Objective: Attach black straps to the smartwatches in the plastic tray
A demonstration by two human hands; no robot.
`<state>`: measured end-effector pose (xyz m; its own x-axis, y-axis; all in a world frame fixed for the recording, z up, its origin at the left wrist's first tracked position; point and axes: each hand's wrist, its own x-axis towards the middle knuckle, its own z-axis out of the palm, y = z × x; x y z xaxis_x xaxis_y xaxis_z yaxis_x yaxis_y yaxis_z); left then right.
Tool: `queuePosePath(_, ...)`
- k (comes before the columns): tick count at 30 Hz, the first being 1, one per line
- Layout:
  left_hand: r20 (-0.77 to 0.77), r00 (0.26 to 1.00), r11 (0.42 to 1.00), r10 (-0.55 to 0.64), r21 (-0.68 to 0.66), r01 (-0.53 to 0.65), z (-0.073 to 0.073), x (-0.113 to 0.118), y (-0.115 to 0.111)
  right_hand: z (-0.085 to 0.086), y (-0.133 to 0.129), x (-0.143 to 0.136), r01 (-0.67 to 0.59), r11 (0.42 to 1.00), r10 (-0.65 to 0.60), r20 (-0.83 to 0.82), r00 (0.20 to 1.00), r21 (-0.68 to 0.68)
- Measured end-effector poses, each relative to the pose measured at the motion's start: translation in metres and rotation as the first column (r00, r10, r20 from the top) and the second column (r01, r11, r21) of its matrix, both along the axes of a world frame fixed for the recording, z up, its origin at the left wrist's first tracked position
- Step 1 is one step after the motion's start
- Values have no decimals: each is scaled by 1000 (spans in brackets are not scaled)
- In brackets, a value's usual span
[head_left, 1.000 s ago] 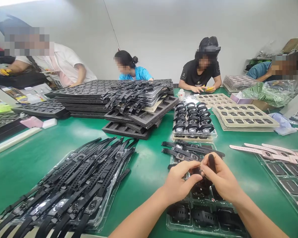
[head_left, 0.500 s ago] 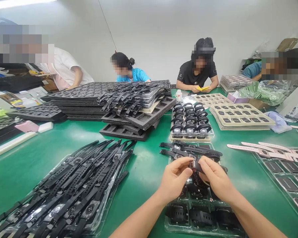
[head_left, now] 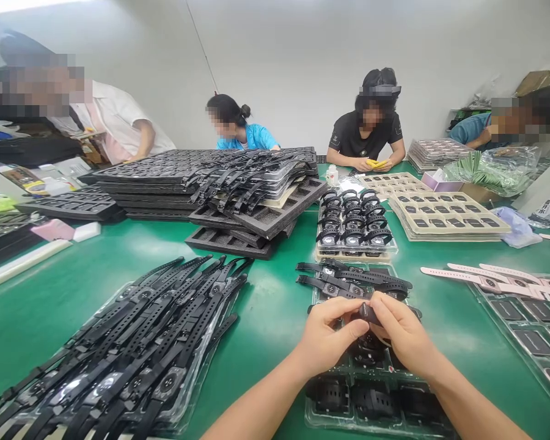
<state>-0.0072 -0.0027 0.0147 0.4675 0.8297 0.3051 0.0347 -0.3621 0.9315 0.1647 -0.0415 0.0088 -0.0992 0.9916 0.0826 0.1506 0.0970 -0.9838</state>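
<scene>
Both hands meet above a clear plastic tray (head_left: 309,409) at the lower right centre. Between the fingertips is the black strap of a watch (head_left: 369,313). My left hand (head_left: 332,336) pinches one side of it with thumb and forefinger. On the other side, my right hand (head_left: 398,330) has its fingers closed on the strap. The watch body is mostly hidden by the fingers. Black watches with closed straps (head_left: 373,398) sit in the tray's near compartments. Watches with straps laid flat (head_left: 348,281) lie across its far end.
Many black watches (head_left: 137,342) cover a tray on the left. Farther back are foam trays (head_left: 270,217), a tray of looped watches (head_left: 352,223) and cream trays (head_left: 444,214). Pink-strapped watches (head_left: 508,281) lie at the right. Several people sit or lean around the green table (head_left: 266,305).
My left fingertips have moved slightly right, closer to my right hand. The strap between them has turned and shows less of the part beneath.
</scene>
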Motion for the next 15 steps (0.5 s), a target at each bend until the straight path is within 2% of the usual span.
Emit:
queuePosePath(5, -36, 999, 999, 19, 42, -17, 0, 1, 1, 4, 0, -5, 123, 992, -123, 34, 992, 13)
queuePosePath(10, 94, 995, 992, 21, -123, -9, -8, 6, -4, 6, -3, -10, 135, 991, -136, 86, 987, 14)
queuePosePath(13, 146, 988, 977, 50, -212, -19, -6, 8, -12, -3, -9, -7, 216, 974, -222, 115, 968, 62)
queuePosePath(15, 129, 991, 970, 17, -241, 15, -4, 11, -18, -16, -13, -3, 280, 954, -291, 98, 952, 111)
